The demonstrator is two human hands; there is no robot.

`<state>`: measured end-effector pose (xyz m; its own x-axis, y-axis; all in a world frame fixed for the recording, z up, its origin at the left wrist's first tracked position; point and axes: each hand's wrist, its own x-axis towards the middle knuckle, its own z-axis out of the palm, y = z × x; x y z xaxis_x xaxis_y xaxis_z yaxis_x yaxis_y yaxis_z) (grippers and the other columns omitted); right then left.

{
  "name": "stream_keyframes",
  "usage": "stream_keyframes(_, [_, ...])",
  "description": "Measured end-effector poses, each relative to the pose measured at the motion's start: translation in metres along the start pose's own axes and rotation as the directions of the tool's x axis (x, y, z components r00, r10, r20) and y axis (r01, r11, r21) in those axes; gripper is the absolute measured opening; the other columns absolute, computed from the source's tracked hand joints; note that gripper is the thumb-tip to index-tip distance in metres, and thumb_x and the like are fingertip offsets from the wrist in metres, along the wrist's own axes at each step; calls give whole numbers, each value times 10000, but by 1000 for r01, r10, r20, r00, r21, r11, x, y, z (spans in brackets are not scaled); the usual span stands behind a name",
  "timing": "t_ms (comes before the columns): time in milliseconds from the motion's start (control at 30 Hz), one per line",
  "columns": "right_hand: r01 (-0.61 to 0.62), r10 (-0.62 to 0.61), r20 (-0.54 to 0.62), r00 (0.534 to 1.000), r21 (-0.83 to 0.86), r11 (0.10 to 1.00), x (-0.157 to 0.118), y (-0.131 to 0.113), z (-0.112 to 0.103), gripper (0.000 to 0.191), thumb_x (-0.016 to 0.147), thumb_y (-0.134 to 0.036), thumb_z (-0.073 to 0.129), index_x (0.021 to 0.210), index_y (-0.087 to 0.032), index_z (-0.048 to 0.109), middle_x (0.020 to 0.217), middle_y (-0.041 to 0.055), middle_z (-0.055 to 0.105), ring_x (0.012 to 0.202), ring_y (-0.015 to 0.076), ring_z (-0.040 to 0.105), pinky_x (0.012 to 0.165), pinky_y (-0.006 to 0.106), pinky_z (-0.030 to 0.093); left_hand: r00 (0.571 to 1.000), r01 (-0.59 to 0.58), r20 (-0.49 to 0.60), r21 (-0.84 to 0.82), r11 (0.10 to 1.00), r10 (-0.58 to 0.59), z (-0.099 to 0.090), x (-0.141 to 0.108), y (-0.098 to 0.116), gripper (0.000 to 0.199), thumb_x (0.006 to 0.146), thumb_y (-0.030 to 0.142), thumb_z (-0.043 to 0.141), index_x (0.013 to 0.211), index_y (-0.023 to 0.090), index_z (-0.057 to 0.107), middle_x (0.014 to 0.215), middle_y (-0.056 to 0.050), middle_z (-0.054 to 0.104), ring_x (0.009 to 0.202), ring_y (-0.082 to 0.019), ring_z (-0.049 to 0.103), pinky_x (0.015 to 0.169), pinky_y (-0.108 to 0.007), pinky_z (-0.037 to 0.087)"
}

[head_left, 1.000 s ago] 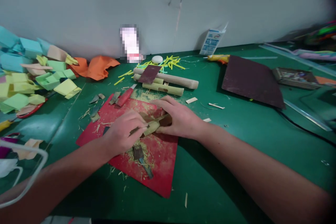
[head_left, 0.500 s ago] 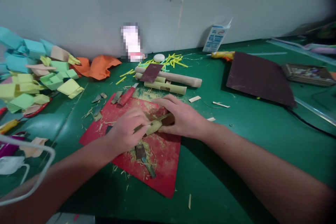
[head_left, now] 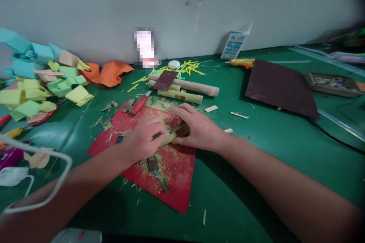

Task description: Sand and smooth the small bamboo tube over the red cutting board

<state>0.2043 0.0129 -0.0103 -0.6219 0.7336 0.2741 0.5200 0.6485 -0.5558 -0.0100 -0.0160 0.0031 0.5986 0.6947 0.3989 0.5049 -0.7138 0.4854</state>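
Over a red mat [head_left: 179,182] littered with shavings, my right hand [head_left: 198,127] grips a short bamboo piece [head_left: 168,139] with an open hollow end. My left hand [head_left: 148,134] pinches a small dark strip [head_left: 156,135], which looks like sandpaper, against the bamboo. Part of the strip and bamboo is hidden by the fingers. A red-handled knife [head_left: 139,105] lies at the mat's upper edge. Dark scraps [head_left: 153,163] rest on the mat below my left hand.
Bamboo tubes [head_left: 182,96] and yellow sticks [head_left: 191,68] lie behind the hands. Folded papers [head_left: 28,95] pile up at left. A dark brown sheet [head_left: 281,88] and a small tray [head_left: 333,90] are at right. A white wire frame [head_left: 67,163] stands at lower left.
My left hand has moved slightly to the right along the bamboo, with the dark strip. The right hand keeps its grip, and the view has shifted slightly.
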Motion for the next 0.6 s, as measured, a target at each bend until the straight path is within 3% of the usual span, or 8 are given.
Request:
stream_keyframes(133, [12, -12, 3, 1000, -2, 1000, -1, 1, 0, 736, 744, -415, 736, 1390, -231, 434, 1247, 117, 517, 1017, 249, 616, 809, 363, 534, 1000, 19, -18, -40, 999, -20, 9, 12, -2, 220, 902, 176, 554, 685, 158, 583, 727, -44, 611, 735, -176, 584, 675, -323, 486])
stream_keyframes(333, [-8, 8, 6, 1000, -38, 999, -1, 0, 0, 752, 749, -447, 720, 1411, -259, 419, 1251, 112, 536, 1023, 268, 613, 798, 379, 525, 998, 57, 10, -41, 998, -57, -13, -19, -4, 123, 912, 163, 563, 845, 170, 666, 859, -62, 690, 833, -175, 639, 764, -324, 520])
stream_keyframes(500, [4, -4, -4, 1000, -13, 1000, -1, -1, 0, 753, 737, -425, 733, 1403, -250, 427, 1252, 118, 543, 1044, 269, 610, 825, 381, 524, 988, 145, -28, -122, 982, -149, 9, 8, -8, 192, 872, 166, 592, 681, 158, 613, 716, -20, 620, 681, -144, 593, 630, -279, 478])
stream_keyframes(600, [4, -4, -1, 1000, -13, 1000, -1, -1, -1, 749, 741, -414, 733, 1404, -254, 425, 1262, 116, 540, 1077, 275, 602, 852, 391, 521, 991, 131, -22, -144, 981, -136, 10, 10, -9, 189, 870, 161, 592, 683, 156, 620, 714, -22, 622, 682, -147, 595, 634, -283, 477])
